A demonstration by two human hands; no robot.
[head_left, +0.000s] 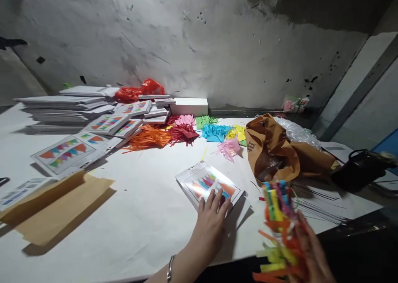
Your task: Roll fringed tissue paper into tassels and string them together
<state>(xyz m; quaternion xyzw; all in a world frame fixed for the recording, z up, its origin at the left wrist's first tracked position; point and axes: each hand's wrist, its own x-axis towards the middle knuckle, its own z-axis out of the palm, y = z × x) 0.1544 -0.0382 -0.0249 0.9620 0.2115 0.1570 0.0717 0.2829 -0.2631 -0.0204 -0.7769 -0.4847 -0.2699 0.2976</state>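
Note:
My left hand (209, 216), with a bracelet at its wrist, lies with fingers spread on a printed card package (199, 177) that shows colourful bunting or tassels. The package lies flat on the white table covering (139, 229). At the lower right, my right hand (312, 250) grips a bundle of paper tassels (280, 225) in orange, yellow, green, blue and purple. Motion blurs that bundle, and its far side is hidden. Just beyond it stands a crumpled brown paper bag (270, 142) with its mouth open.
Fringed paper in orange (149, 137), dark red (183, 132), blue (216, 131) and pink (230, 148) lies along the back. Printed packages (107, 123) and a tall white stack (65, 108) are at left. A brown envelope (59, 208) lies front left; a black object (357, 169) is at right.

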